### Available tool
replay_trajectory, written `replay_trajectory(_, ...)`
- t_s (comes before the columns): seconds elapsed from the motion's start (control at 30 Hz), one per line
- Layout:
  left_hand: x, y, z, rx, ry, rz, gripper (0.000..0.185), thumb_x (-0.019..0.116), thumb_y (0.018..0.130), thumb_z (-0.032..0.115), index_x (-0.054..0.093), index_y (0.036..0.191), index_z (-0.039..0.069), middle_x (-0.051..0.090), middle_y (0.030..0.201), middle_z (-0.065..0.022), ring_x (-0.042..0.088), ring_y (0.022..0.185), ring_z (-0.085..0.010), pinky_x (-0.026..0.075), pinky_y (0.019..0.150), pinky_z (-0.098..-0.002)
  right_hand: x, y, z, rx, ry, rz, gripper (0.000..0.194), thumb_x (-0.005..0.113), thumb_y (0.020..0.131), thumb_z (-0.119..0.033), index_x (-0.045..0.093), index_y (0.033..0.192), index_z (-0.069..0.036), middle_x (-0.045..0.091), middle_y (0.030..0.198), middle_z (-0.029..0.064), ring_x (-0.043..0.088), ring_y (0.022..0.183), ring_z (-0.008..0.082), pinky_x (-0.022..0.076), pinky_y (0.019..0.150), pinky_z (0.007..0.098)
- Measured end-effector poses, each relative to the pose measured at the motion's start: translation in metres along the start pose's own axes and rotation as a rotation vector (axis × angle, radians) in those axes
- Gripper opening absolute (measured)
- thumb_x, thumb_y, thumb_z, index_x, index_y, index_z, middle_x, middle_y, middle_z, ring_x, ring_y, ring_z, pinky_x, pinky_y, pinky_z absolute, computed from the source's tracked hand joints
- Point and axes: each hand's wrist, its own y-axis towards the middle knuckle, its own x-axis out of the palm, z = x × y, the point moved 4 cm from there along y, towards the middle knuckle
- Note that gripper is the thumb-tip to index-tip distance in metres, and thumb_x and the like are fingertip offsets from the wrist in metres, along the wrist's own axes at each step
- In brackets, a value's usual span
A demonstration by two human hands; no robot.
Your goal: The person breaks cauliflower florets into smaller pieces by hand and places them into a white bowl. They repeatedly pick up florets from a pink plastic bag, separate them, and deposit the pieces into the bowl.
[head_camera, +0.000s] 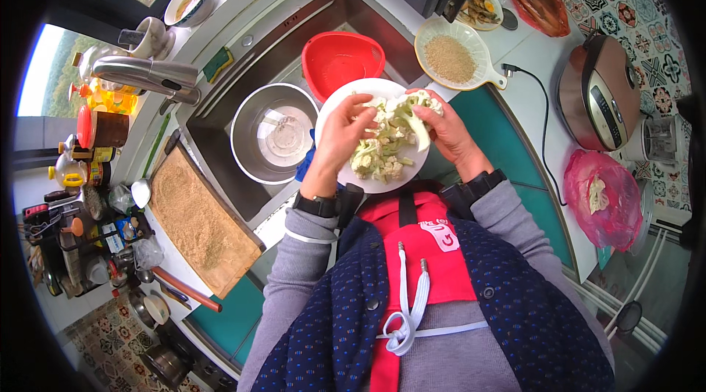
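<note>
My right hand (455, 133) grips a large cauliflower floret (415, 116) by its side. The floret's pale stem points down over a white plate (341, 178). On the left, my left hand (343, 135) hovers over the plate's edge, fingers curled beside the cauliflower. Whether a small piece sits between those fingertips cannot be made out. Several cut cauliflower pieces (380, 160) are heaped on the plate, partly hidden by the hands. The plate is close to my body, at the sink's front edge.
The sink (218, 141) holds a metal pot (284, 135) with water and a red plastic basket (342, 64). A wooden cutting board (201, 221) covered in crumbs lies left. At right are a strainer (449, 58) of grains, a rice cooker (598, 94) and a pink bag (598, 215) with cauliflower.
</note>
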Motion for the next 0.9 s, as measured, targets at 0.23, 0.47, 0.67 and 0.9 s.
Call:
replay_trajectory(0.23, 0.035, -0.008, -0.008, 0.03, -0.234, -0.023, 0.044, 0.066, 0.086, 0.009, 0.05, 0.126, 0.001, 0.06, 0.111, -0.0132, 0.063, 0.09, -0.0176, 0.054, 0.074, -0.0294, 0.028, -0.005, -0.023, -0.117, -0.327, -0.113, 0.052, 0.068, 0.086, -0.019, 0.049, 0.132, -0.007, 0.057, 0.117, 0.005, 0.054, 0.105, 0.0119, 0.0448, 0.093, 0.0271)
replay_trajectory(0.47, 0.033, -0.022, -0.006, 0.276, 0.333, 0.357, 0.037, 0.068, 0.084, 0.008, 0.052, 0.116, -0.002, 0.063, 0.106, -0.0121, 0.066, 0.091, -0.019, 0.054, 0.071, -0.0285, 0.02, 0.008, -0.006, -0.089, -0.424, 0.007, 0.042, 0.064, 0.086, -0.007, 0.05, 0.126, -0.009, 0.061, 0.111, 0.0073, 0.061, 0.09, 0.0135, 0.0539, 0.07, 0.0266)
replay_trajectory(0.67, 0.043, -0.022, -0.021, 0.129, 0.149, 0.269, 0.024, 0.055, 0.097, 0.02, 0.059, 0.092, -0.003, 0.063, 0.075, -0.006, 0.056, 0.061, -0.0093, 0.047, 0.053, -0.024, 0.027, 0.003, 0.005, -0.164, -0.52, 0.1, 0.037, 0.063, 0.089, -0.015, 0.048, 0.122, -0.007, 0.064, 0.102, 0.0114, 0.064, 0.081, 0.0153, 0.0538, 0.067, 0.0294)
replay_trajectory(0.9, 0.039, -0.016, -0.035, 0.088, -0.019, 0.321, 0.028, 0.051, 0.098, 0.024, 0.059, 0.09, -0.002, 0.062, 0.069, -0.0063, 0.054, 0.054, -0.0129, 0.045, 0.05, -0.03, 0.036, -0.003, 0.004, -0.177, -0.594, 0.15, 0.035, 0.06, 0.093, -0.022, 0.046, 0.12, -0.006, 0.064, 0.097, 0.0149, 0.065, 0.074, 0.0172, 0.0531, 0.064, 0.0308)
